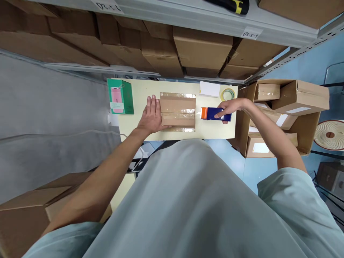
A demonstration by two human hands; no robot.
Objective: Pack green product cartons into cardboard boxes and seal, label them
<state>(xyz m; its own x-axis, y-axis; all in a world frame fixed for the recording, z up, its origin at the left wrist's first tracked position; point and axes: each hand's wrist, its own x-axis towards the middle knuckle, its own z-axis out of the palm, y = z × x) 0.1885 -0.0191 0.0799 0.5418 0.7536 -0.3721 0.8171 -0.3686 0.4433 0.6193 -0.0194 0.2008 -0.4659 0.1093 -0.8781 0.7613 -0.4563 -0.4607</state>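
My left hand [153, 116] lies with its fingers stretched out along the left edge of a flat cardboard parcel [178, 106]. Strips of clear shiny tape run across the parcel. To the parcel's right, my right hand [227, 109] grips a dark blue box [211, 113] with an orange end, thumb on top and fingers partly hidden behind it. A small white piece shows at the orange end, which points toward the parcel without touching it. Both the parcel and the box are over the pale yellow tabletop [145, 87].
A green box with a pink picture [129, 96] stands at the table's left end. Near the back right are a white box [209, 89] and a tape roll [228, 94]. A large open carton [243, 138] holds smaller boxes. A shelf [172, 14] with cartons spans the back.
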